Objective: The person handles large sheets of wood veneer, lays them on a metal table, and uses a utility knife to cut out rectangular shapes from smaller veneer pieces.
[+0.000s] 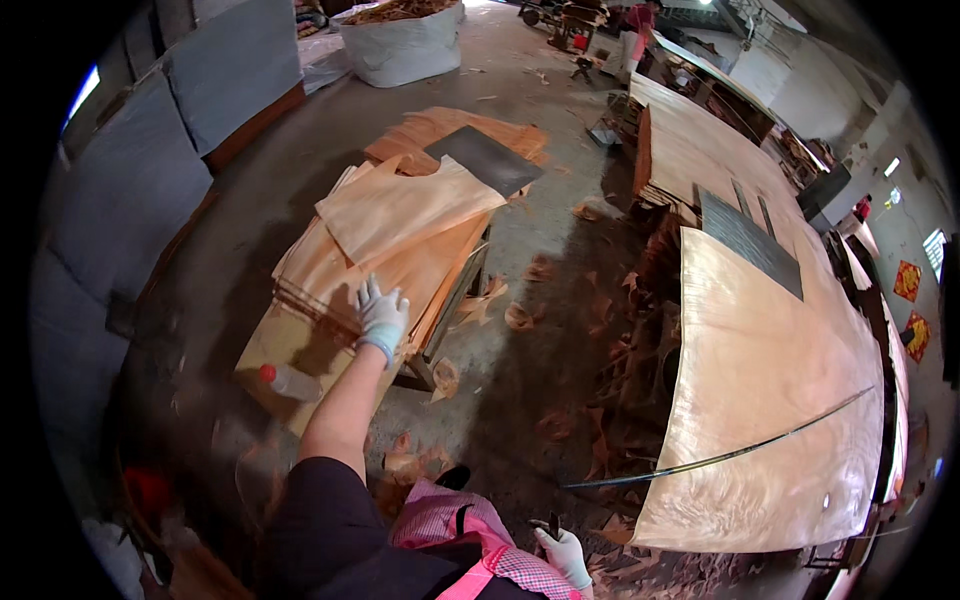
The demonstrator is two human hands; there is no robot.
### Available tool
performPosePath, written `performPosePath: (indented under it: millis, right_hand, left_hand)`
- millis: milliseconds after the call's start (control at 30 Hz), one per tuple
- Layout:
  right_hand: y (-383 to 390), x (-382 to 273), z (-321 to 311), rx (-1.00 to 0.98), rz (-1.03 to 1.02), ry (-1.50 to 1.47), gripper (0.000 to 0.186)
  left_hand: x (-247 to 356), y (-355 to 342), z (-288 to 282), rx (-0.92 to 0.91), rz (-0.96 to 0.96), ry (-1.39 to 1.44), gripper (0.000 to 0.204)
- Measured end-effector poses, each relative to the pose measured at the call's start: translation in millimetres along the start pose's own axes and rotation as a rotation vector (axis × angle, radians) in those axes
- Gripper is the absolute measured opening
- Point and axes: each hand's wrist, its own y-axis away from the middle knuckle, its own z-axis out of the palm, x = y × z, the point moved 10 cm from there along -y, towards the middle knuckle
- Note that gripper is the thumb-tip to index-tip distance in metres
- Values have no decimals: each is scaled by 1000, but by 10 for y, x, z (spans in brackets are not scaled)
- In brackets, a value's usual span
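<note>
My left hand (381,315), in a white glove with a light blue cuff, reaches out with its fingers spread over the near part of a stack of thin wood veneer sheets (345,245). A loose veneer sheet (410,205) with a curved notch in its far edge lies askew on top of the stack, just beyond my fingertips. Low in the view, my gloved right hand (565,558) is closed round a small dark tool (554,524), whose kind I cannot make out. The stack rests on a low bench (432,352).
A clear bottle with a red cap (290,382) lies by the stack's near end. On the right stands a long veneer pile (770,400) with a thin dark strip (720,462) across it. Veneer scraps (520,316) litter the floor. A white sack (402,48) and a person (637,30) are farther off.
</note>
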Motion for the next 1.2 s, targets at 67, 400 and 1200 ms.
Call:
performPosePath:
  millis: [67,400,1200]
  right_hand:
    - [-106,61,30,22,41,42,19]
    - [-108,-381,160,51,-99,53,23]
    - [-36,-484,-55,54,-177,-192,31]
  left_hand:
    - [83,-352,102,4,77,-100,38]
    - [-146,-1375,597,-274,174,-465,48]
    - [2241,-939,-3726,800,729,-473,30]
